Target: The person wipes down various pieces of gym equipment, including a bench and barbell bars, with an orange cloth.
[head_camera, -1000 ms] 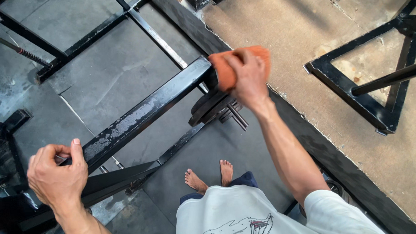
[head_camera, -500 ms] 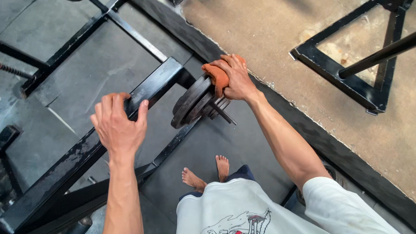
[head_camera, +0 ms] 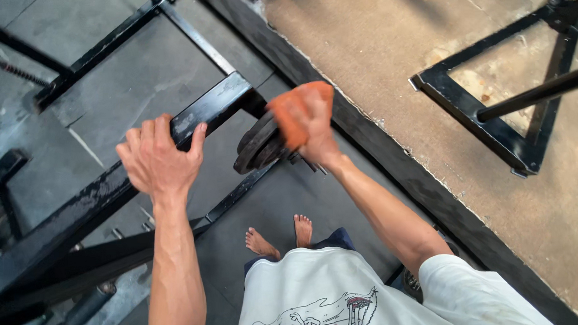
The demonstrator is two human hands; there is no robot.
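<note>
Right now your left hand (head_camera: 155, 158) is wrapped over the top of the black steel beam (head_camera: 108, 190) that runs from the near left toward the far middle, fingers curled over its far edge and thumb on the near side. Your right hand (head_camera: 314, 132) is closed on an orange cloth (head_camera: 296, 113), pressed against the stack of black weight plates (head_camera: 259, 144) at the beam's far end, just right of your left hand, above the grey rubber floor (head_camera: 142, 78).
</note>
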